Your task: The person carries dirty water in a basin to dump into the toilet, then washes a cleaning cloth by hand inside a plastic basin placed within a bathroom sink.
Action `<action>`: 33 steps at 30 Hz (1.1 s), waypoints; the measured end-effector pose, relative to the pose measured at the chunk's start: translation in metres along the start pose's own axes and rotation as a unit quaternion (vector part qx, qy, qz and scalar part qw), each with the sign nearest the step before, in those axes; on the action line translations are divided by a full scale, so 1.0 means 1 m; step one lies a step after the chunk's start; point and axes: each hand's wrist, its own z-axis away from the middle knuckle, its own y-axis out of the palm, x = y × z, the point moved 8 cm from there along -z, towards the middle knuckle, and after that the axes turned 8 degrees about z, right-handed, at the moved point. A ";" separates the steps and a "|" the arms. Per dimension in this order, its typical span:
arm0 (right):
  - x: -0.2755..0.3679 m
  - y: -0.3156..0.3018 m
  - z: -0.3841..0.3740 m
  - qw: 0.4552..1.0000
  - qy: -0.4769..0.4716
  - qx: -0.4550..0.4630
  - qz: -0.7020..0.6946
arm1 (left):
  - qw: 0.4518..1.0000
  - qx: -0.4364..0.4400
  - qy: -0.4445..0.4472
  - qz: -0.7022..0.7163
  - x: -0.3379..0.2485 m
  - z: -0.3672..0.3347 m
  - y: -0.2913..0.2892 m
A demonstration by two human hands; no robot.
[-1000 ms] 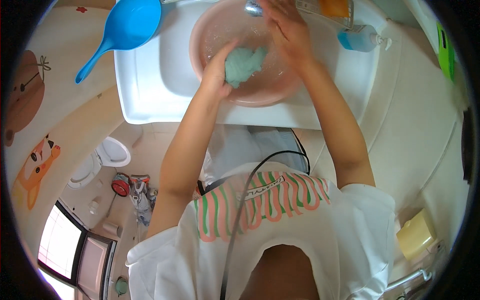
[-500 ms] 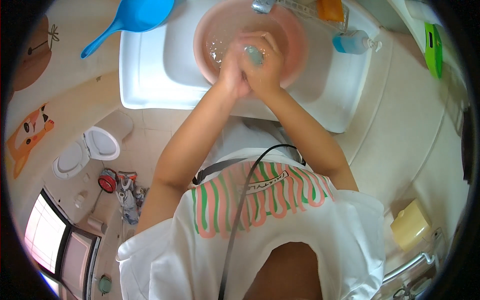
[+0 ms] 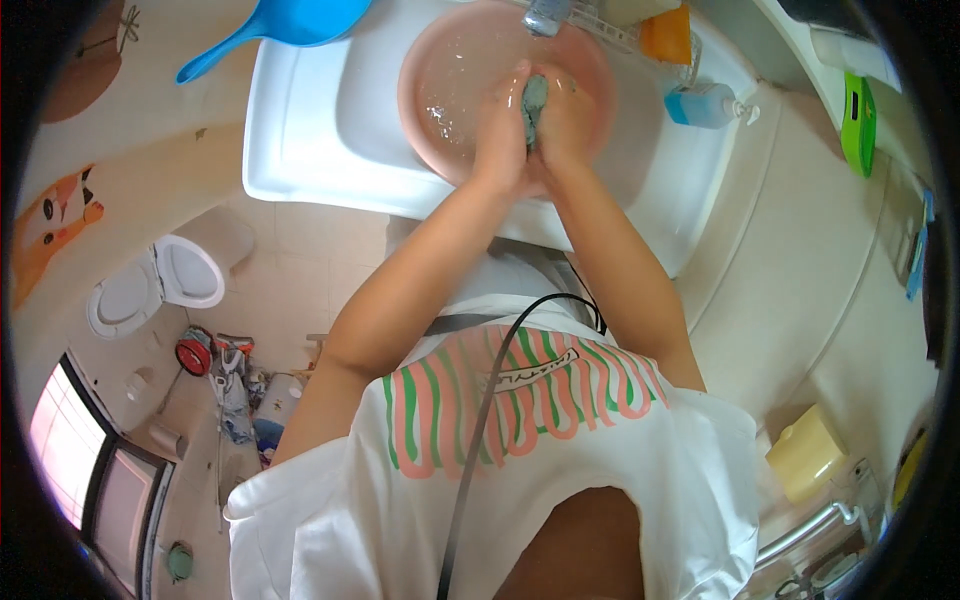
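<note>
A bunched grey-green cloth (image 3: pixel 534 98) is pressed between my two hands over the pink basin (image 3: pixel 409 110). My left hand (image 3: pixel 502 135) closes on its left side and my right hand (image 3: pixel 568 130) on its right, with the heels of both hands near each other. Cloudy water (image 3: pixel 450 75) with bright glints lies in the basin. Part of the cloth is hidden inside my palms. Just beyond my hands, a metal faucet (image 3: pixel 547 15) hangs over the basin's far side.
The basin stands in a white sink (image 3: pixel 300 150). A blue dipper (image 3: pixel 310 20) lies at the far left, a blue soap pump bottle (image 3: pixel 700 106) at the right. An orange packet (image 3: pixel 666 36) sits by a wire rack. A black cable (image 3: pixel 490 390) runs down my shirt.
My hands have turned from clasped over each other to side by side, and more of the cloth shows between them. The whole view has shifted slightly.
</note>
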 end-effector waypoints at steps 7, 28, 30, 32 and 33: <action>0.067 0.004 0.042 0.863 -0.440 0.010 0.249 | 0.997 -0.013 -0.055 0.046 -0.024 0.007 0.015; 0.096 -0.013 0.043 0.776 -0.585 -0.038 0.234 | 0.982 0.015 -0.160 0.098 0.019 -0.027 0.007; 0.091 -0.012 0.042 0.784 -0.571 -0.014 0.243 | 0.984 0.004 -0.163 0.066 0.019 -0.021 0.003; 0.089 -0.011 0.040 0.790 -0.558 0.008 0.253 | 0.986 -0.031 -0.146 0.071 0.012 -0.014 0.010; 0.090 -0.011 0.042 0.781 -0.571 0.000 0.252 | 0.986 -0.031 -0.147 0.071 0.011 -0.011 0.015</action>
